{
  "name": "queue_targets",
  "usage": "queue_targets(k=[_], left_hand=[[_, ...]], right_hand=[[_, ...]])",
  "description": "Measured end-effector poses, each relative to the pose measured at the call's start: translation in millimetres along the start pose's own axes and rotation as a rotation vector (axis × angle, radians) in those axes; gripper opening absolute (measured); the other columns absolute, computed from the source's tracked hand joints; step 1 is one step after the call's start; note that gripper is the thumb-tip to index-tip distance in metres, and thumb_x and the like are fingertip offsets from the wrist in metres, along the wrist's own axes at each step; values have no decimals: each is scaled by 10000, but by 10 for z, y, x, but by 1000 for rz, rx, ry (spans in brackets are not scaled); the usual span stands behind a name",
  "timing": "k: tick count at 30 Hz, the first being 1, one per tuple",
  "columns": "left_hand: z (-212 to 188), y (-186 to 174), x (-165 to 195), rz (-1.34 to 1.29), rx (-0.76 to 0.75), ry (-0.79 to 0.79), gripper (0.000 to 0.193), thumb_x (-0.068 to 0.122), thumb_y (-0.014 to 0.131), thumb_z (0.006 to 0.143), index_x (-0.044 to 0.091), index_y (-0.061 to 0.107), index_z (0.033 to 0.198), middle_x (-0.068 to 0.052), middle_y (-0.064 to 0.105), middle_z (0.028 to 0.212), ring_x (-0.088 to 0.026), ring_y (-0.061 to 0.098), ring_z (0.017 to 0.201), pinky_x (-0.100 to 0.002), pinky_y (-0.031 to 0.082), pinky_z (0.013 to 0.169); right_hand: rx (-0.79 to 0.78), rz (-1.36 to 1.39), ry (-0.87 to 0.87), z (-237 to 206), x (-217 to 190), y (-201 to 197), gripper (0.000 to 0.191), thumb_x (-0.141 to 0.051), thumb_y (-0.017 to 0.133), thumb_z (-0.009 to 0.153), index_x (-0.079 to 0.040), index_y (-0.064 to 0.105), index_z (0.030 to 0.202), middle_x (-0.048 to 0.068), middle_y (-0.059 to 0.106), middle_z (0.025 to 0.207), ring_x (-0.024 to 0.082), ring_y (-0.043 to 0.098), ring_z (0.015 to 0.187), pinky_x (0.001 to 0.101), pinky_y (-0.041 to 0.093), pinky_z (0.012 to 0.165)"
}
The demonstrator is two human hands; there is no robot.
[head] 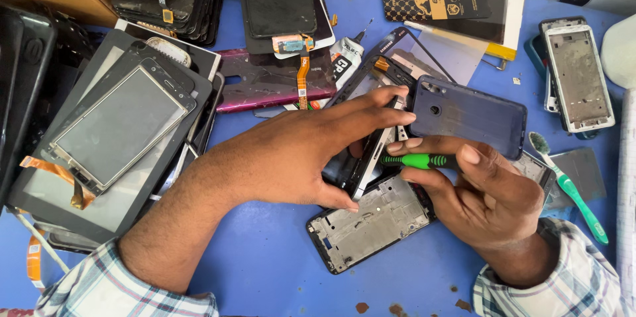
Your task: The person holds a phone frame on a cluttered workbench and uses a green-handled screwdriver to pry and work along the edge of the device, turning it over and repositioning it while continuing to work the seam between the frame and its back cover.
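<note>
Gripping a phone [371, 151] set on its edge, the left hand [298, 158] closes thumb and fingers around its frame above the blue table [265, 264]. The right hand [483, 191] is closed around a green screwdriver [414, 160], whose tip points at the phone's side. A dark blue back cover [467, 115] lies just behind both hands, and a bare phone frame [371, 224] lies below them.
</note>
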State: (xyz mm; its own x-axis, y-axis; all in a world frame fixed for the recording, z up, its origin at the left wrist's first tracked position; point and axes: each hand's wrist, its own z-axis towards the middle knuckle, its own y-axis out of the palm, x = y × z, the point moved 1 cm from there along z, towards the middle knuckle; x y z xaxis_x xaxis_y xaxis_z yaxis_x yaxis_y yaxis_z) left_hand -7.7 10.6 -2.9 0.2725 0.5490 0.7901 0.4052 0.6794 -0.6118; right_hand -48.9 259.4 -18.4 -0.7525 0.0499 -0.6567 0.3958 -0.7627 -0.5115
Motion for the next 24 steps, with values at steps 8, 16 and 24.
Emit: queue_targets(k=[8, 16, 24], left_hand=[[7, -6, 11, 7, 10, 24, 1146, 293, 962, 613, 324, 309, 1555, 78, 185, 1707, -202, 318, 1546, -727, 293, 1109], [16, 4, 3, 6, 13, 30, 1143, 302, 961, 616, 309, 317, 1560, 66, 187, 1708, -201, 316, 1548, -724, 287, 1117], [26, -7, 4, -4, -6, 12, 1132, 302, 960, 625, 313, 319, 1557, 69, 180, 1707, -194, 323, 1538, -738, 256, 1114]], right_hand=[[-3, -75, -67, 53, -47, 6, 847, 93, 760, 919, -227, 369, 1599, 215, 715, 1129, 307, 779, 1027, 364, 668, 830], [-3, -153, -162, 172, -114, 18, 875, -23, 842, 856, -218, 386, 1576, 170, 700, 1052, 304, 760, 959, 362, 647, 771], [-10, -112, -184, 226, -167, 44, 818, 79, 818, 827, -146, 454, 1524, 189, 689, 1056, 348, 755, 957, 385, 654, 780]])
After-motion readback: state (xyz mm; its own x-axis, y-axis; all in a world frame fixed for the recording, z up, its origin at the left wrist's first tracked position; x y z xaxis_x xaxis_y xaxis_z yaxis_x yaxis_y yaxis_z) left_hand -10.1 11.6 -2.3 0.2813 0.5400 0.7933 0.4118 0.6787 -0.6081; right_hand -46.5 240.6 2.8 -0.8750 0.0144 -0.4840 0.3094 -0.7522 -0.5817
